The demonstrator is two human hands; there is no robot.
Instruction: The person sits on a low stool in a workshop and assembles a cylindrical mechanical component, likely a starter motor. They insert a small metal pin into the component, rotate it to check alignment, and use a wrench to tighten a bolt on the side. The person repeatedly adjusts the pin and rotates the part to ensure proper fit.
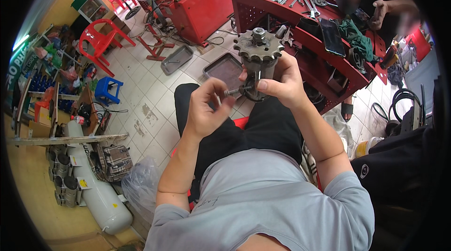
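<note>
1. while the right hand bears the metal sprocket part in the upper middle of the frame, its grip is closed around the body, under the toothed wheel, with the thumb laid across the near side.

2. the left hand, left of it, has its fingertips at the outer end of a small metal rod, which meets the side of the part. as the thumb is blurred, i cannot tell if this grip is pinching the rod or only touching it.

3. for handling the rod well, i would judge that it should be kept in line with its seat and worked by light finger force; if it is pushed at a slant, it could bind.

4. it seems wise that the right hand keeps the body firm, and that its fingers remain away from the sharp-looking teeth.

5. both elbows are bent, and the part is held up in front of the dark trousers. the right forearm slopes upward and to the left in the frame; the left forearm rises steeply, its wrist bent toward the rod.
</note>
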